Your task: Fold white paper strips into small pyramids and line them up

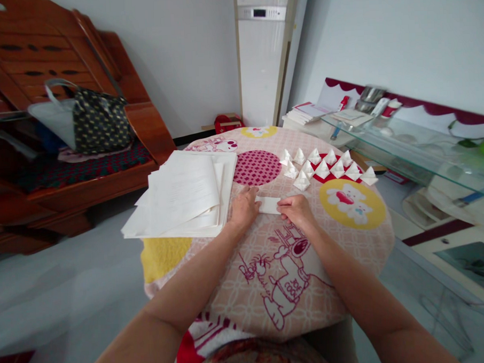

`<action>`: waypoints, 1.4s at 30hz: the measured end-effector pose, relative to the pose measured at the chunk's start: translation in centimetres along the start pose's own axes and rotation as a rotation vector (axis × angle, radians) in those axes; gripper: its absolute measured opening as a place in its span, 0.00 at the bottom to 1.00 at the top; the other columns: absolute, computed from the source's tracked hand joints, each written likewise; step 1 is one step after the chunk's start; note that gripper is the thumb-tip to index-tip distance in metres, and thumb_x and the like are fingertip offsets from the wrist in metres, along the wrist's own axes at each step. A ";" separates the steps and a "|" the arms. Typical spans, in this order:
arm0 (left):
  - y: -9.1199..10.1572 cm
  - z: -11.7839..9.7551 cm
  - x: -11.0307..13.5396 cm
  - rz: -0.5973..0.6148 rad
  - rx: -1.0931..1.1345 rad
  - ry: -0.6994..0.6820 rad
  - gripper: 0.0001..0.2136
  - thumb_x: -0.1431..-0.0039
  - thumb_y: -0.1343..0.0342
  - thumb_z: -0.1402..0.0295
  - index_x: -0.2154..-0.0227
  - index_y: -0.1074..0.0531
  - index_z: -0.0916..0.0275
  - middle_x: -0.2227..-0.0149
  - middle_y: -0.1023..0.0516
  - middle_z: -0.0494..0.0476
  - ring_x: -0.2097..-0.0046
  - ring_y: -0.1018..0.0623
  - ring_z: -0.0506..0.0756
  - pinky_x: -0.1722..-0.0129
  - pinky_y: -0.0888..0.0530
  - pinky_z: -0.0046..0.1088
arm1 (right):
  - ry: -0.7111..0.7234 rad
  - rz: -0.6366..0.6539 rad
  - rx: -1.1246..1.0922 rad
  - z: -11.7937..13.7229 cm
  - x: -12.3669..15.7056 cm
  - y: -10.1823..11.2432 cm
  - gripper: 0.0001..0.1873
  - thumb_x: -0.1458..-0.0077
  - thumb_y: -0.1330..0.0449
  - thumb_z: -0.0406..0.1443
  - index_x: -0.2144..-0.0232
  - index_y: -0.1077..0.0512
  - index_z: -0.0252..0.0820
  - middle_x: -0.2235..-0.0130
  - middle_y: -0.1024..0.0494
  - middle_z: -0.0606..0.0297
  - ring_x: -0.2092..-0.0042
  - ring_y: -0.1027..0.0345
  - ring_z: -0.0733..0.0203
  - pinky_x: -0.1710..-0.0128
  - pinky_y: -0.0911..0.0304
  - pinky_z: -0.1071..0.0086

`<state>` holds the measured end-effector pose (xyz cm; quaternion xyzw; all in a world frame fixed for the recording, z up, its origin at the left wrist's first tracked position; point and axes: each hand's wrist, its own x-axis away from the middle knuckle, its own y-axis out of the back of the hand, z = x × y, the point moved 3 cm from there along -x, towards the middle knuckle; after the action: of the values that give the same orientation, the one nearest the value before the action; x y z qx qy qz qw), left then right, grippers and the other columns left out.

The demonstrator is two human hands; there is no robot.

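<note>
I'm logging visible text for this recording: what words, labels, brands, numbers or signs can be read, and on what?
"JOE COOL": on the shirt of the cartoon figure printed on the tablecloth.
Printed sheet on the paper stack: faint lines, too small to read.
Display panel on the tall white unit: unreadable.
Red bottle: too blurred to read.
Folded paper: none legible.

1. You can read "JOE COOL" on the chest of the cartoon figure (pixel 291 287) on your tablecloth (pixel 328 309).
2. You see printed lines on the top paper sheet (pixel 188 190), too small to read.
3. You find the white panel's (pixel 262 13) markings illegible.
</note>
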<state>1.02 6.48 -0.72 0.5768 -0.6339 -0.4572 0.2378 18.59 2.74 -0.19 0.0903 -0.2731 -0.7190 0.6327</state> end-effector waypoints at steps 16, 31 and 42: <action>-0.7 -0.1 0.9 0.149 -0.086 -0.376 0.15 0.33 0.46 0.72 0.48 0.20 0.53 0.50 0.22 0.59 0.48 0.22 0.57 0.46 0.24 0.34 | 0.128 0.033 0.319 0.2 -0.2 0.5 0.21 0.46 0.34 0.31 0.48 0.19 0.37 0.69 0.16 0.60 0.68 0.22 0.58 0.67 0.30 0.71; -0.6 -1.0 0.8 0.147 0.029 -0.163 0.18 0.40 0.37 0.69 0.48 0.19 0.54 0.48 0.23 0.58 0.45 0.24 0.58 0.39 0.28 0.34 | 0.244 -0.058 0.502 0.8 0.1 -0.2 0.19 0.48 0.31 0.37 0.53 0.19 0.44 0.54 0.16 0.56 0.52 0.23 0.50 0.54 0.33 0.64; -0.8 -0.9 0.8 0.142 0.057 -0.163 0.19 0.42 0.37 0.71 0.48 0.19 0.55 0.48 0.24 0.58 0.45 0.24 0.59 0.39 0.27 0.36 | 0.213 0.003 0.458 1.0 -0.3 0.0 0.23 0.53 0.36 0.27 0.53 0.20 0.41 0.58 0.16 0.59 0.59 0.24 0.56 0.62 0.36 0.69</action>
<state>2.02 5.50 -1.11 0.4978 -0.7033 -0.4661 0.2008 18.18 3.32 0.63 0.3061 -0.3610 -0.6236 0.6221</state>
